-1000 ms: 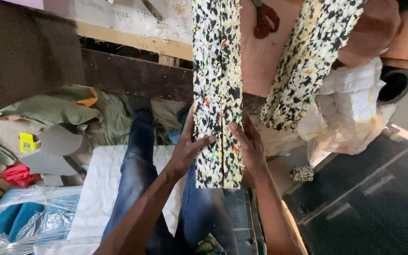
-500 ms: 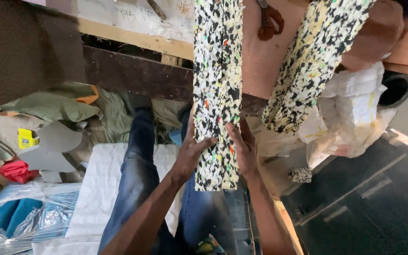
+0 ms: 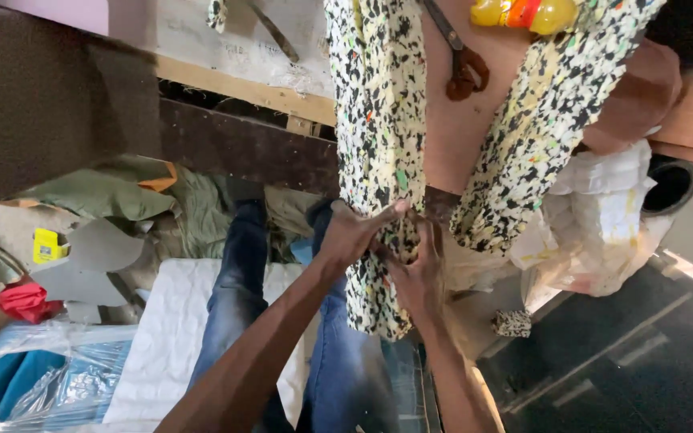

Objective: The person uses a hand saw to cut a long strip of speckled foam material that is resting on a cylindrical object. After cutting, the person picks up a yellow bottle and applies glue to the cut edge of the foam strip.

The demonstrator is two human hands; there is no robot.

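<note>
since a moment ago both hands have closed in and pinched the speckled foam strip (image 3: 378,128) together. head view: left hand (image 3: 354,232) clenched around its lower part, right hand (image 3: 415,273) grasping the same spot from beneath. strip hangs off the workbench (image 3: 459,136), beside a second foam strip (image 3: 539,120), over jeans-clad legs (image 3: 238,273).

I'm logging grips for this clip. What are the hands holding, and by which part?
Both the left hand and right hand pinch the hanging speckled foam strip at its lower part, above its bottom end.
</note>
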